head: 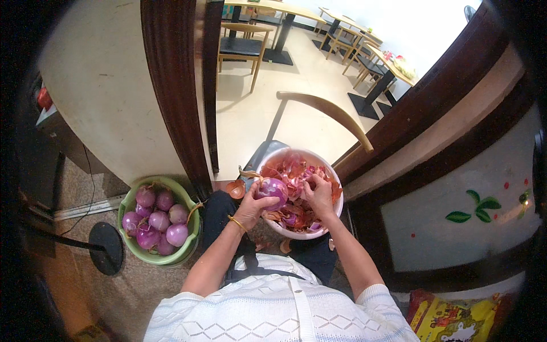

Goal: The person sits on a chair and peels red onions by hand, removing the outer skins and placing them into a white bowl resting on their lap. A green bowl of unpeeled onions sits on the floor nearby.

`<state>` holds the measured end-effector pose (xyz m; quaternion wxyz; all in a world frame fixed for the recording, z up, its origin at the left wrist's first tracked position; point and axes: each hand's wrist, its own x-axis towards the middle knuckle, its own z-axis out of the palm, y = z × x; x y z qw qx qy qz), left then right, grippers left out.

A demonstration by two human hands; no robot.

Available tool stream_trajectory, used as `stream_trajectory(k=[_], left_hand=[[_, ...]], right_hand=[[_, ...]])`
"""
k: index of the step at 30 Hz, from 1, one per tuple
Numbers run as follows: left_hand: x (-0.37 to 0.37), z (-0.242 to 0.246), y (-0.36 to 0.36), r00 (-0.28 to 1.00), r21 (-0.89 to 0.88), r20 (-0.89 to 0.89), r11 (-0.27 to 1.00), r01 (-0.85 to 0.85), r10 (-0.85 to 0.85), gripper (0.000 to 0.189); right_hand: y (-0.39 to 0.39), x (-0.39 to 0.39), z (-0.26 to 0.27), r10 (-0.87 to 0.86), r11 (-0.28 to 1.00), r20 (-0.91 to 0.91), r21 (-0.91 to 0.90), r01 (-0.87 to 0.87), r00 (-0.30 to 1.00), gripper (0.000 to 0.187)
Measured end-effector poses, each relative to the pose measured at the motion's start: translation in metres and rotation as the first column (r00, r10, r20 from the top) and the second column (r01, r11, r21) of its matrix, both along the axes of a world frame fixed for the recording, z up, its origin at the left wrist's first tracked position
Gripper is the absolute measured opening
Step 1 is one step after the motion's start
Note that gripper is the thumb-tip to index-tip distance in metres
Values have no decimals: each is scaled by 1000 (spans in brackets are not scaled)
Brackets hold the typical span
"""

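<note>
My left hand (252,207) holds a red onion (272,193) by its side, over the left part of a white basin (339,209). The onion's purple surface is glossy, with a dry brown stalk sticking out at its upper left. Inside the basin lies a heap of red and brown onion skins (295,171). My right hand (319,196) is above the skins, thumb and forefinger pinched together; whether a bit of skin is between them cannot be told. To the left, a green plastic basin (128,248) holds several purple onions (159,221).
A chair (329,107) with a curved wooden backrest stands just beyond the white basin. Loose onion skin (236,189) lies left of that basin. Dark door frames rise on both sides. A round black base (106,248) stands left, a yellow printed bag (461,318) lower right.
</note>
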<state>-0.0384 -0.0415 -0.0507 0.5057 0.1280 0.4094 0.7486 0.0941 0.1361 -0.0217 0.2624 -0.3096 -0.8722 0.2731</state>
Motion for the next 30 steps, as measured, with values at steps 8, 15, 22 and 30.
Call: stream_trajectory(k=[8,15,22,30], left_hand=[[2,-9,2,975,52,-208,997,-64,74,80],[1,-21,12,852,44,-503,989,-143,146,89],[6,-5,13,812,82,-556,984,-159,178,89],[10,2,15,794,91,-563,972,-215,228,81]], right_hand=[[-5,-2,3,186,879,1,-447,-165,983,30],[-20,-15,36,173,639,31,-764,-88,985,39],[-14,-15,29,173,654,-79,-736,-175,982,34],[-14,-13,24,168,651,-71,-741,-165,983,40]])
